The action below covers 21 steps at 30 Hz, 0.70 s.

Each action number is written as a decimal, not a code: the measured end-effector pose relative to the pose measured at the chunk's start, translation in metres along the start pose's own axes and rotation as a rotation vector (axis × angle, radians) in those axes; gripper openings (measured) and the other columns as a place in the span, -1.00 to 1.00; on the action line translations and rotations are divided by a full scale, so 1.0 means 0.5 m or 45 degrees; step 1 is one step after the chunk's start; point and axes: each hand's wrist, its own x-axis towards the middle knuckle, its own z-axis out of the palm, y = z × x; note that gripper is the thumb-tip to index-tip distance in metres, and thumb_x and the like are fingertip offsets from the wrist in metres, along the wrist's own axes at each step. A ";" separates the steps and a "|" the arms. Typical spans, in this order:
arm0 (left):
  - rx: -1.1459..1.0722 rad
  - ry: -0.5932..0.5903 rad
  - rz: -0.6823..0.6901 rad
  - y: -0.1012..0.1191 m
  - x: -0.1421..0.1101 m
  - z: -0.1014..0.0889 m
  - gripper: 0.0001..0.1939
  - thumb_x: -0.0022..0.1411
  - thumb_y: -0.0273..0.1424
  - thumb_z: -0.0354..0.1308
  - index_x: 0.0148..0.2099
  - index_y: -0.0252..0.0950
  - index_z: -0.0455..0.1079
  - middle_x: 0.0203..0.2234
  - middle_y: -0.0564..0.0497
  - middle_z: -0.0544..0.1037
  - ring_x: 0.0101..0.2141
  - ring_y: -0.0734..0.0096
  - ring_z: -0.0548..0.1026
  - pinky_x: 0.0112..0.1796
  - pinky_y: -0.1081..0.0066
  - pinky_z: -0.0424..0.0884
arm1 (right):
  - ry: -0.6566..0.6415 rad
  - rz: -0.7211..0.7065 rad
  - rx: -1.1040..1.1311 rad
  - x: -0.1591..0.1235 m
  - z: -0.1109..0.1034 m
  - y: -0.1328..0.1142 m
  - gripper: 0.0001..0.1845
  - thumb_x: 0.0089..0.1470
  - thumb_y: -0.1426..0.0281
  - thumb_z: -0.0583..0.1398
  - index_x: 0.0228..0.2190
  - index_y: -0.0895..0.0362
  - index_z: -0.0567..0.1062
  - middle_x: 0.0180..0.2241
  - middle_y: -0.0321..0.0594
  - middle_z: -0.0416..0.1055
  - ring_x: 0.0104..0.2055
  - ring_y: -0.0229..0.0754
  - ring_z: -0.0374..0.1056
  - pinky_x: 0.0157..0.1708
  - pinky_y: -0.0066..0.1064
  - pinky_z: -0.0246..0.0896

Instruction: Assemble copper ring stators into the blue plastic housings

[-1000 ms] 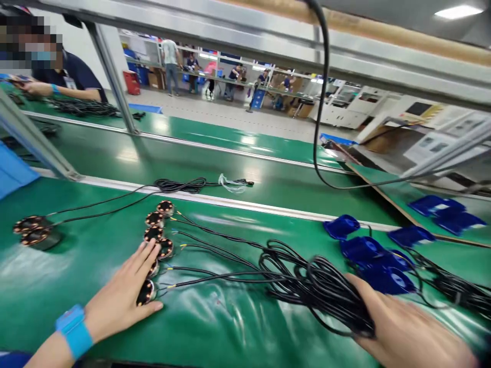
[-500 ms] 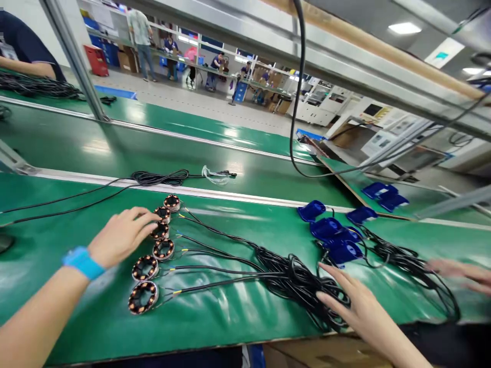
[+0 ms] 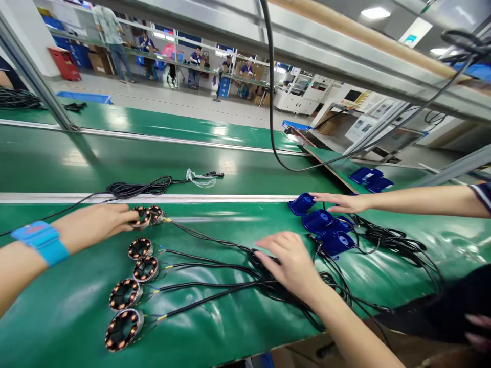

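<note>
My left hand [image 3: 94,225], with a blue wristband, pinches a ring-shaped motor stator [image 3: 141,219] with copper windings at the back of the row. Right beside it sits a second stator [image 3: 155,214]. Several others, such as the nearest stator [image 3: 123,329], lie in a line toward the front edge, each wired to a black cable. My right hand [image 3: 293,263] is over the bundle of black cables [image 3: 264,276], slightly blurred, its fingers apart. Whether it touches them I cannot tell.
A co-worker's hand [image 3: 345,202] reaches from the right to the blue housings [image 3: 318,221]. More black cable [image 3: 391,237] lies beside them. A coiled cable [image 3: 141,189] rests by the white rail. A black cable [image 3: 271,102] hangs from the overhead frame.
My left hand has closed on a stator at the back, now apart from those in front. My right hand has moved left along the cables. The co-worker's hand has reached the blue housings.
</note>
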 end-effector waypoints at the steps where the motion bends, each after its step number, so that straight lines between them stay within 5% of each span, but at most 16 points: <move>1: 0.100 -0.119 0.050 -0.001 0.023 -0.018 -0.32 0.46 0.05 -0.35 -0.09 -0.19 0.53 -0.36 0.06 0.49 -0.41 0.45 0.48 -0.34 0.46 0.32 | -0.001 -0.130 0.000 0.042 0.025 -0.035 -0.80 0.34 0.24 0.16 -0.12 0.02 0.53 -0.21 -0.18 0.56 -0.18 -0.07 0.37 -0.15 -0.15 0.18; 6: 0.353 -0.342 0.068 -0.016 0.164 -0.055 -0.66 0.48 -0.23 -0.11 0.10 -0.17 0.41 -0.18 -0.01 0.50 -0.23 0.28 0.52 -0.18 0.33 0.35 | 0.088 -0.615 -0.142 0.270 0.227 -0.215 -0.71 0.35 0.51 0.00 -0.06 0.25 0.49 -0.13 -0.09 0.47 -0.09 -0.08 0.26 -0.12 -0.22 0.19; 11: 0.310 -0.418 0.008 -0.051 0.224 -0.018 -0.68 0.46 -0.29 -0.08 0.10 -0.20 0.41 -0.21 -0.03 0.50 -0.19 0.20 0.53 -0.16 0.29 0.34 | 0.102 -0.478 -0.089 0.394 0.375 -0.264 -0.68 0.34 0.54 -0.03 -0.26 0.25 0.51 -0.22 -0.11 0.42 -0.11 -0.05 0.25 -0.11 -0.23 0.19; 16: 0.238 -0.496 -0.007 -0.087 0.191 0.039 -0.63 0.43 -0.33 -0.10 0.15 -0.24 0.41 -0.17 -0.08 0.54 -0.15 0.18 0.56 -0.11 0.28 0.39 | 0.087 -0.361 -0.056 0.382 0.385 -0.264 -0.71 0.33 0.49 0.03 -0.29 0.22 0.54 -0.18 -0.10 0.38 -0.08 -0.04 0.25 -0.12 -0.22 0.22; 21: 0.133 -0.516 0.010 -0.099 0.128 0.099 -0.67 0.33 -0.38 0.00 0.05 -0.26 0.49 -0.12 -0.07 0.59 -0.10 0.25 0.57 -0.04 0.33 0.43 | 0.133 -0.169 0.236 0.351 0.263 -0.272 -0.73 0.33 0.17 0.17 -0.09 0.04 0.56 0.10 -0.23 0.32 0.12 -0.10 0.21 0.10 -0.26 0.25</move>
